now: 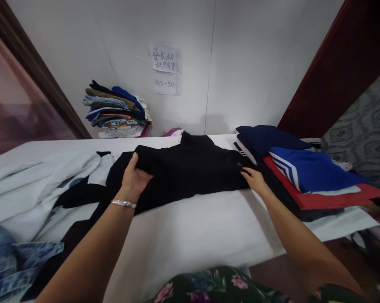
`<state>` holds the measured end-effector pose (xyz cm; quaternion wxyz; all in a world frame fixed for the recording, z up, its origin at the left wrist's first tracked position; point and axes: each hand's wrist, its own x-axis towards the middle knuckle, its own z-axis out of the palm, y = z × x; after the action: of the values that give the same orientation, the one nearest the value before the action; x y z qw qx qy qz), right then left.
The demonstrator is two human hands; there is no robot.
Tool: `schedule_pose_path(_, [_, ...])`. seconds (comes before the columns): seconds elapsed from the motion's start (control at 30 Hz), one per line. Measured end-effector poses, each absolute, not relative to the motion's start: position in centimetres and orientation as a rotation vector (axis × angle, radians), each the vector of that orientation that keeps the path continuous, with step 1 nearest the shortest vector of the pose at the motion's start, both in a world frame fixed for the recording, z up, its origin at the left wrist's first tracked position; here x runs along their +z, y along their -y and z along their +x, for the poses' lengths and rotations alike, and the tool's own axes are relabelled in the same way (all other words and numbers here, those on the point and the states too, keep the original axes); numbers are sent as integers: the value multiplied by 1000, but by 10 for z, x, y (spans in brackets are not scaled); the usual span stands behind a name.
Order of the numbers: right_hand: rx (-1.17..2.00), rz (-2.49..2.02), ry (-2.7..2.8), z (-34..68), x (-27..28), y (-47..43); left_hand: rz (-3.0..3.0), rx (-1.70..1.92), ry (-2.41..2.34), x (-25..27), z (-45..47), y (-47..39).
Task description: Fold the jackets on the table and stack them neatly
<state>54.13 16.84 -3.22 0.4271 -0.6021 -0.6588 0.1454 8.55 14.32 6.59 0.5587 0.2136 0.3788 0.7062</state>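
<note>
The black garment [190, 168] lies centrally on the table [202, 235], the left hand [133, 182] grasping it at nine o'clock, the right hand [253, 179] pinching it at three. Beyond three, a blue garment [322, 170] on red cloth [331, 200] crowds close; denim [15, 261] lies at eight, a clothes stack [117, 111] at ten.

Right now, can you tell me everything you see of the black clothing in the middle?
The black clothing looks like plain cloth, with a collar-like part at its far edge and a small pale mark near the right grip. It lies across the white table. The left grip holds one side; the right pinches the other.
</note>
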Motion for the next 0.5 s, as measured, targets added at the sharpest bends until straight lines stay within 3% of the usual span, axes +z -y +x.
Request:
schedule_pose_path(0.17, [494,-1531,1568,546,-31,-192,501,1551,-1166,90,81,-152])
schedule_pose_path(0.5, [528,-1521,1532,537,-33,-199,893,1660,-842,186,111,-216])
